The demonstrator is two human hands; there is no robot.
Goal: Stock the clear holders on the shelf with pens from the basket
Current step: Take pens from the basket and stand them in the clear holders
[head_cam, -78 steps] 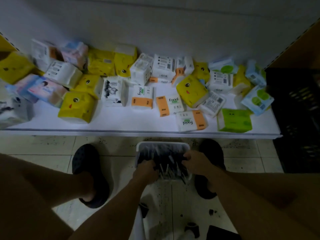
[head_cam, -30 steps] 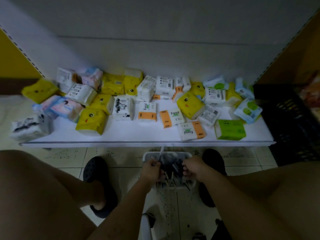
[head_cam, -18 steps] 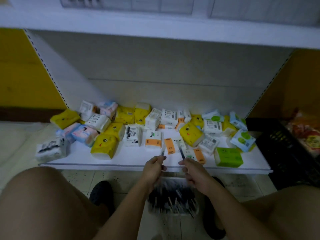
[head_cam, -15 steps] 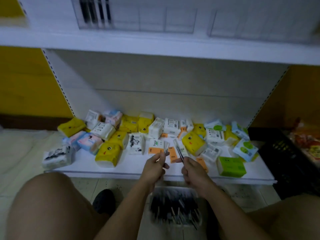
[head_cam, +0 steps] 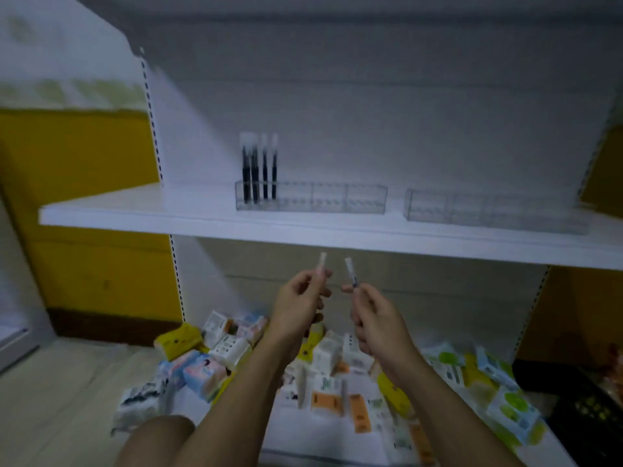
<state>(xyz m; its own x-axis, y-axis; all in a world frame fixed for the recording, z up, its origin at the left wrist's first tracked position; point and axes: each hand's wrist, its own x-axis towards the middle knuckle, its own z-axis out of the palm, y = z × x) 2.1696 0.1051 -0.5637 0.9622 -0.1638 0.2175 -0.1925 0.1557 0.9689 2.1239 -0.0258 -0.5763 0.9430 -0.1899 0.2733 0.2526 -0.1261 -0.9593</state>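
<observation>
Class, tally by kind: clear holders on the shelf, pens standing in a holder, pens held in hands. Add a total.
Clear holders: 2
Pens standing in a holder: 4
Pens held, one in the left hand, one in the right hand: 2
Total: 8

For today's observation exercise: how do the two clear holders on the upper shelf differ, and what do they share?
The left holder has black pens standing upright in its left end; the right holder shows none. The left holder sits near the middle of the shelf; the right holder sits toward its right end. Both are clear, long, divided boxes on that same white shelf.
</observation>
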